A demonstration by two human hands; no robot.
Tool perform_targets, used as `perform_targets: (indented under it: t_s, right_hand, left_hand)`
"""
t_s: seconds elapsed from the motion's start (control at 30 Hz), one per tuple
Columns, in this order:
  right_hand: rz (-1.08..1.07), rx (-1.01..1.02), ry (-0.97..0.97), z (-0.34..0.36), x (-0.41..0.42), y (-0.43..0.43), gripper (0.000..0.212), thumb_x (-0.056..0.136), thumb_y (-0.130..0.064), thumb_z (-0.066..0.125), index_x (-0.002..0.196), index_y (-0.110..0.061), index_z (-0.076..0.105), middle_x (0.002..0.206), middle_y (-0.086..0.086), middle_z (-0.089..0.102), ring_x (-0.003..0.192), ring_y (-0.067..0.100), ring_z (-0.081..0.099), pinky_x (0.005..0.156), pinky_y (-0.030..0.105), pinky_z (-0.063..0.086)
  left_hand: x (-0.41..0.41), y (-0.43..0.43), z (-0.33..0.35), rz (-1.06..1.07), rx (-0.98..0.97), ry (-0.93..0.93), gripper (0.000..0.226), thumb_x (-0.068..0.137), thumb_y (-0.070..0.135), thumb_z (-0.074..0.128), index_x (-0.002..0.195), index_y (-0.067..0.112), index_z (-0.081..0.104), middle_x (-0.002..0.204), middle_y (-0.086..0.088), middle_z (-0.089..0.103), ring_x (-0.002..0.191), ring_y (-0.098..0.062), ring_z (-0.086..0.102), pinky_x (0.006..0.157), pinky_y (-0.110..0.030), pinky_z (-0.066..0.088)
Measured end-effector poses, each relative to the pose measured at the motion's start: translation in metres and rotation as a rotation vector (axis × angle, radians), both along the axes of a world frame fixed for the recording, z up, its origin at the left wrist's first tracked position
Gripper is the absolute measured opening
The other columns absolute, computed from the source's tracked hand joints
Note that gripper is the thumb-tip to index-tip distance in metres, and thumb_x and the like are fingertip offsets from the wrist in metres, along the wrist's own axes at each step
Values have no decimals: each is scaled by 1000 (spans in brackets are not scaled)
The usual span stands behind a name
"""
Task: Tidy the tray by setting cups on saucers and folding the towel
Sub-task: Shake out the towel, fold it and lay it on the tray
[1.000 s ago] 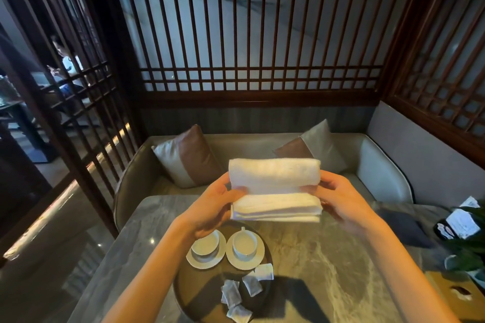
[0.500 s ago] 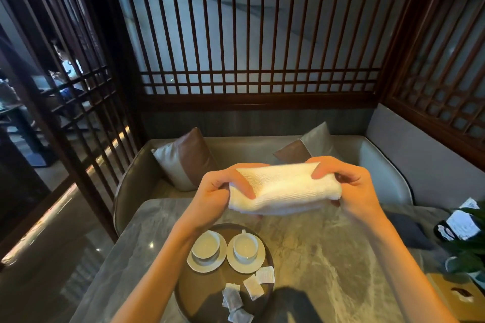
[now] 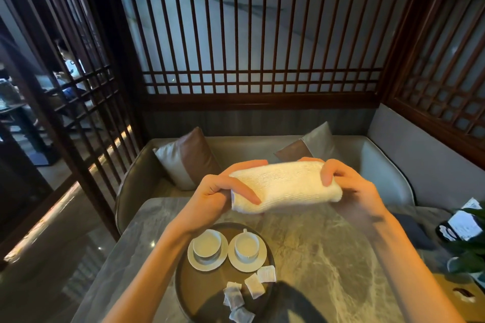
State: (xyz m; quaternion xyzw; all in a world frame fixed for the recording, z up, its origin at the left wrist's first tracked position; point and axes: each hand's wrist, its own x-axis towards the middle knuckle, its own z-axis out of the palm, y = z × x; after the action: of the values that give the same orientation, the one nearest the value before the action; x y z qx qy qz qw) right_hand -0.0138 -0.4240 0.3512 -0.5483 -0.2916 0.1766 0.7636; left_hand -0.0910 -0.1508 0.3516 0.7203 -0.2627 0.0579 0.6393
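A white towel [image 3: 286,186], folded into a thick bundle, is held in the air above the table's far half. My left hand [image 3: 217,194] grips its left end with the thumb on top. My right hand [image 3: 346,181] grips its right end, fingers curled over the top. Below them a round brown tray [image 3: 183,286] rests on the table. On it stand two white cups, each on a white saucer: the left cup [image 3: 207,242] on the left saucer [image 3: 195,262] and the right cup [image 3: 246,244] on the right saucer [image 3: 258,263].
Several white sachets [image 3: 253,288] lie on the tray's near part. The grey marble table [image 3: 328,257] carries a dark case with a card [image 3: 462,227] and a green plant [image 3: 469,246] at its right edge. A cushioned bench [image 3: 380,170] lies beyond, with wooden lattice screens around.
The towel's hanging lower part has been folded up into a compact bundle. Both hands moved from holding its sides to gripping over its ends, and lowered it slightly.
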Motion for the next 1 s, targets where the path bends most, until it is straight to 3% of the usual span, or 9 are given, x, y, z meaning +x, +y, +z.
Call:
perform_targets:
  t_s: [0.1,0.2,0.27,0.47,0.6,0.67,0.77,0.9,1.0]
  right_hand:
    - [64,-26,169,1,-6,1,35,96,-38,37,89,-13,60,107,3,63,89,21,59,63,24,49]
    - [-74,-332,26,0,-10,10,28,79,-47,66,98,-28,62,90,-16,61,79,6,56,61,16,48]
    - [-112,-361,24,-1,-9,13,47,70,-38,82,113,-39,62,102,-16,64,90,6,62,65,15,50]
    - [-199,-286,179,-13,-11,36,75,59,-31,91,126,-36,59,115,-1,71,110,17,66,77,24,54]
    - [-244,-262,244,-32,-14,53,61,68,-26,79,126,-26,61,117,2,72,110,17,67,85,27,50]
    - [-250,-260,263,-44,-16,59,48,80,-22,72,127,-25,61,117,1,73,107,14,68,83,26,49]
    - [-283,-340,212,-65,-24,71,32,97,-21,58,127,-30,61,114,-4,72,98,5,67,74,21,52]
    - [-354,-418,154,-91,-37,97,29,103,-36,41,131,-35,50,120,-10,58,105,5,59,82,28,53]
    - [-411,-430,134,-106,-45,119,25,102,-45,36,123,-36,45,113,-14,53,92,-11,53,69,15,46]
  left_hand:
    - [-1,5,-3,30,42,-63,58,85,-22,39,81,22,76,142,8,51,140,-17,39,104,-28,47]
    - [-3,10,-7,67,117,-80,55,85,-19,41,81,23,77,145,12,47,141,-16,37,108,-31,45]
    - [-6,12,-11,54,90,9,44,89,-6,47,81,25,77,144,11,48,139,-15,40,105,-29,46]
    - [-19,11,-39,48,-619,564,33,101,30,45,133,28,54,137,-10,51,124,-37,54,95,-45,54]
    - [-23,1,-55,306,-471,758,58,85,30,69,136,28,42,132,-10,48,104,-30,68,75,-34,60]
    - [-27,0,-63,357,-433,758,46,83,20,75,123,27,53,122,-6,57,99,-26,69,69,-30,60]
    - [-36,0,-76,506,-372,666,25,86,18,73,106,31,66,109,0,70,96,-18,71,73,-28,60]
    - [-48,-2,-104,769,-223,599,28,91,32,66,116,35,54,114,9,65,99,-4,65,74,-18,57]
    - [-52,-2,-112,848,-217,601,23,96,48,49,115,38,41,109,21,53,97,1,59,69,-12,49]
